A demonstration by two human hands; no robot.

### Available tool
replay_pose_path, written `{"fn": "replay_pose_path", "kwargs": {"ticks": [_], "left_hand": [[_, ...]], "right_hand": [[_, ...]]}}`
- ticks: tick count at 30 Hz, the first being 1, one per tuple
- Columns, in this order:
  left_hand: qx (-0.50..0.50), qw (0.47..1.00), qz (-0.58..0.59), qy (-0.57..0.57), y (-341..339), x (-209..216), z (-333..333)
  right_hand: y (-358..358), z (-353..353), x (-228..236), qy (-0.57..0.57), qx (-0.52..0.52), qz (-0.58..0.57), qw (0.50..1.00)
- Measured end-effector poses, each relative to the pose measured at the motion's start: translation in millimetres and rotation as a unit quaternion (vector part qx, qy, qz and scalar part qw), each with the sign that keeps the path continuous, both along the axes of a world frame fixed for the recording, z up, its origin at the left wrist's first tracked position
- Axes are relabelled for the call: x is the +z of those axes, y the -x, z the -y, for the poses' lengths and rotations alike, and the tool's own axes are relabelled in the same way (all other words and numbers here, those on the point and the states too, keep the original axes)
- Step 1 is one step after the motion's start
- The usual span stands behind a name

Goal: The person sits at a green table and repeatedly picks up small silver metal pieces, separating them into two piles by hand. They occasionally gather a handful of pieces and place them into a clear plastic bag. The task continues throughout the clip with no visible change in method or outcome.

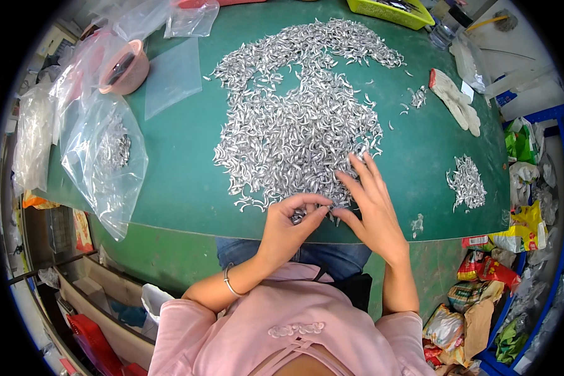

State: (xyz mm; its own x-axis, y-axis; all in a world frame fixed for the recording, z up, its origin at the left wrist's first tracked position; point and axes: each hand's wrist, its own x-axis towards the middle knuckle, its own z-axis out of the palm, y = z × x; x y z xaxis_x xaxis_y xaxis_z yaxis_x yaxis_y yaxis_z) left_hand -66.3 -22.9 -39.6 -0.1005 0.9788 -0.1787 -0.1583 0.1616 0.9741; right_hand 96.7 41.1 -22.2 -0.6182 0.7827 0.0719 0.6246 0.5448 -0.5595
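A large pile of small curved silver metal pieces (297, 125) spreads over the green table (182, 169) in front of me. My left hand (283, 227) is curled at the pile's near edge, with several silver pieces (298, 216) in its palm. Its thumb and forefinger pinch together around a piece too small to make out well. Beside it, my right hand (379, 216) has its fingers spread over the pile's near right side. The right thumb comes close to the left fingertips, and I see nothing held in that hand.
Leftward lie a clear bag (103, 169) with silver pieces inside, a pink bowl (135, 70) and a flat plastic sheet (175, 78). On the right are a smaller heap (466, 183) and a white glove (454, 100). A yellow-green tray (391, 14) stands at the back.
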Motion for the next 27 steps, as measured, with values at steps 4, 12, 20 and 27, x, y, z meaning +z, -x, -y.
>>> {"fn": "replay_pose_path", "kwargs": {"ticks": [4,12,20,27], "left_hand": [[-0.017,0.999,0.024,0.041,6,0,-3],[-0.141,0.988,0.013,0.063,24,25,-63],[-0.075,0.994,0.08,0.028,21,18,-110],[-0.057,0.997,-0.011,-0.046,29,12,-97]], "right_hand": [[-20,-1,2,0.071,0.056,-0.069,0.994],[-33,-96,-11,-0.076,-0.144,-0.075,0.984],[-25,-107,-27,-0.094,-0.172,-0.037,0.98],[-2,-61,5,0.13,-0.141,-0.309,0.932]]}}
